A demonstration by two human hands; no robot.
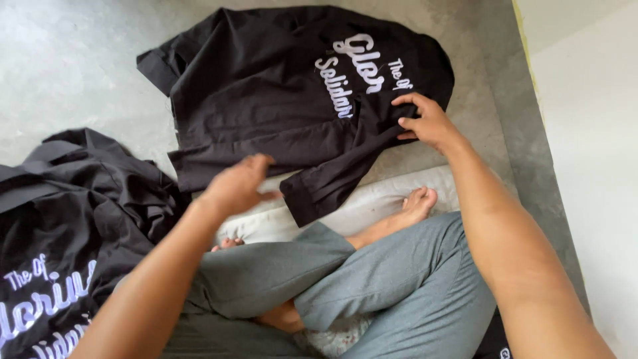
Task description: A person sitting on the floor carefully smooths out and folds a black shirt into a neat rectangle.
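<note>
Person sits cross-legged on a grey concrete floor [80, 60], grey trousers [399, 279], bare feet on a white cushion [372, 199]. A black shirt with white lettering [279, 86] lies spread on the floor just ahead of the knees. It looks partly folded: one sleeve [332, 169] is laid across the body toward the person, the rest is loose and rumpled, the other sleeve sticks out at the far left. Folding judged about midway; no tidy fold visible yet. Right hand [425, 123] pinches the shirt's right edge, fingers closed on the cloth. Left hand [236, 186] hovers above the lower hem, blurred, fingers loosely open, holding nothing. At left, apart from the shirt, a heap of black garments [73, 219], same white lettering, unfolded. No containers in view.
</note>
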